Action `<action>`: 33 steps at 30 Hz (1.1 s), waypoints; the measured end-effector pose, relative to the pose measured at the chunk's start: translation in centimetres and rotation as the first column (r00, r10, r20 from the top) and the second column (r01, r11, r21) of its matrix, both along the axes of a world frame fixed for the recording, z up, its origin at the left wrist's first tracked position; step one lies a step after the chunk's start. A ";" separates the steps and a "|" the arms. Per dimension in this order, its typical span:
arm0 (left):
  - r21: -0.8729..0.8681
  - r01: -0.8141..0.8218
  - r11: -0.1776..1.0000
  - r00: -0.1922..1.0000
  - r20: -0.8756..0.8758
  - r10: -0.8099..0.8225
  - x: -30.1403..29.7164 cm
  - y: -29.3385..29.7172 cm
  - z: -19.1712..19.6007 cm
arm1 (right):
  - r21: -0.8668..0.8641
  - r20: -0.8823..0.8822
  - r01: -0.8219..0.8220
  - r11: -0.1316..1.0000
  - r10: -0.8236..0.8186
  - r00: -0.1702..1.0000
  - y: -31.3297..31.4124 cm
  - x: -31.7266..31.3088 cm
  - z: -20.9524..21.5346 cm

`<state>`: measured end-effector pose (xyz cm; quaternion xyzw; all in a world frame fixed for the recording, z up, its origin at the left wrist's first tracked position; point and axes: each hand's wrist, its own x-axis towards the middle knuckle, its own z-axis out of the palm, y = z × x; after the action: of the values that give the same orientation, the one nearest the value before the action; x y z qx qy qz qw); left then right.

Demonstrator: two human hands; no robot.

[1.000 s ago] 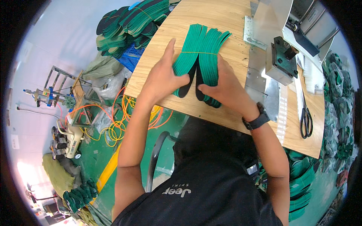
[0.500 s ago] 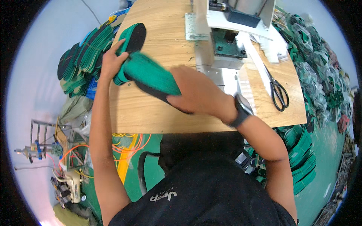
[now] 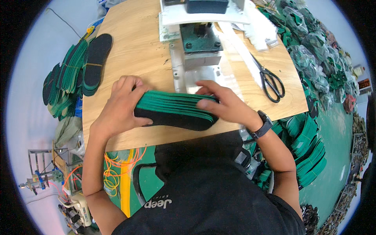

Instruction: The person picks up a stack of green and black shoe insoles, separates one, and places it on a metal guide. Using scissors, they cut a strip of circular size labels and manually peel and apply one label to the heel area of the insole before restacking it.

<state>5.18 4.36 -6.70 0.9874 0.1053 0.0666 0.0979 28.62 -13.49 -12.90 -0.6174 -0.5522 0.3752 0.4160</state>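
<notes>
Table edge [image 3: 129,143] beside held insoles [image 3: 176,109]

Two bare forearms, no sleeves below the elbows. Black short-sleeved shirt with pale lettering on the chest. Dark wristwatch [image 3: 261,124] with a square face and black strap just behind the right hand [image 3: 225,105]. Nothing worn at the wrist behind the left hand [image 3: 119,107]. No gloves, no rings visible on either.
</notes>
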 end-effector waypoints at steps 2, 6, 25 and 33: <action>-0.036 0.022 0.999 0.999 0.044 -0.020 0.1 0.1 -0.4 | 0.042 -0.279 0.159 0.986 -0.141 0.950 -1.7 2.9 -2.0; -0.050 -0.125 0.991 0.983 -0.138 0.117 0.7 -2.6 0.5 | 0.255 0.354 0.126 0.959 -0.214 0.910 -4.9 2.7 2.8; -0.432 -0.080 0.898 0.893 0.370 0.257 -4.3 -2.3 -5.5 | 0.231 0.693 -0.090 0.969 -0.099 0.714 -1.0 -0.3 1.8; -0.359 -0.184 0.915 0.793 0.496 0.353 -3.7 -2.6 -7.1 | 0.313 0.585 -0.053 0.948 -0.148 0.798 -0.7 -0.7 2.1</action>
<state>1.44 1.74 -13.81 0.8749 0.2219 0.3448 0.2580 27.94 -14.15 -10.79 -0.6441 -0.6919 0.0568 0.3212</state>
